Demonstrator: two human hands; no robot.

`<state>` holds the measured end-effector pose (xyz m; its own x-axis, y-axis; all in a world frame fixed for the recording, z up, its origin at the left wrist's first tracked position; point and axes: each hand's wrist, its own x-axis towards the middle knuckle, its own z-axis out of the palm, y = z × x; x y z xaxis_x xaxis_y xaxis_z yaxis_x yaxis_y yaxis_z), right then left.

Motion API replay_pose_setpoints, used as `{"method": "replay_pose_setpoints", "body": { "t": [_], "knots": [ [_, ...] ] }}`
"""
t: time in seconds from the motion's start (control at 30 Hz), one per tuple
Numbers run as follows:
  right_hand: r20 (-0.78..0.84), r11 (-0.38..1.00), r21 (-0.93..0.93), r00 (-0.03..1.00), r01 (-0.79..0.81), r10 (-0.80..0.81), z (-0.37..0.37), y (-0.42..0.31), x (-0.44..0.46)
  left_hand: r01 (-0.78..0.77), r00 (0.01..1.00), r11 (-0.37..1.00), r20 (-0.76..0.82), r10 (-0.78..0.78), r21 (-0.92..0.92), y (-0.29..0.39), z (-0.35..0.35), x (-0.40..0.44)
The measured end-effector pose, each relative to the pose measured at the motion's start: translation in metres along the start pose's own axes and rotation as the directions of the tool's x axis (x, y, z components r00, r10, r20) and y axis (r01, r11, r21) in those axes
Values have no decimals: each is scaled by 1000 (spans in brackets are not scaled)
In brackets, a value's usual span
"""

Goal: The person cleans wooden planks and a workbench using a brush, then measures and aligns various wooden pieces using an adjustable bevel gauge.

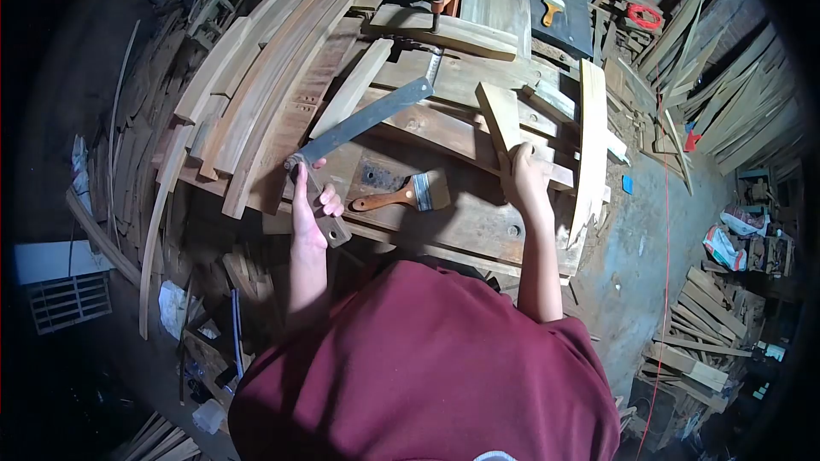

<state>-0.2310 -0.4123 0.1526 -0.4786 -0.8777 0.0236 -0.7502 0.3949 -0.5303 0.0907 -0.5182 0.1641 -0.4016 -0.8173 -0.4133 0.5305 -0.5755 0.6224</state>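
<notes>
Grey metal makes the blade of the angle tool, and you have that tool in your left fingers. They curl around its handle, and the blade sticks out beyond them, slanting up to the right. Your right fingers are closed on a pale wood block, and its long end pokes out past them. I can't tell if the block touches the bench. A big paintbrush lies between your two sets of fingers, nearer the left ones, with its bristles toward the right ones. Long wood strips lie past your left fingers, on the left. A curved board is just right of your right fingers. Far beyond both, a clamp stands up over a thick board.
</notes>
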Motion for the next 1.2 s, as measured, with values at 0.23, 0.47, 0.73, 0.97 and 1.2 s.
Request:
{"method": "replay_pose_setpoints", "body": {
  "t": [0.23,0.47,0.73,0.97,1.2],
  "knots": [
    [64,989,147,998,-4,-5,-1,-2,-65,39,999,999,-27,-38,26,-11,0,2],
    [-92,962,269,996,42,-18,16,-2,-103,184,983,982,-19,-183,46,-40,23,28],
    [-34,986,164,999,-13,18,33,9,-107,229,971,964,35,-236,133,-62,28,61],
    [-22,981,191,999,33,-29,17,3,-104,198,980,932,-70,-185,303,-80,30,74],
    [47,978,203,998,-51,42,20,-4,-103,-4,999,927,-47,23,375,-95,45,59]
  ]
}}
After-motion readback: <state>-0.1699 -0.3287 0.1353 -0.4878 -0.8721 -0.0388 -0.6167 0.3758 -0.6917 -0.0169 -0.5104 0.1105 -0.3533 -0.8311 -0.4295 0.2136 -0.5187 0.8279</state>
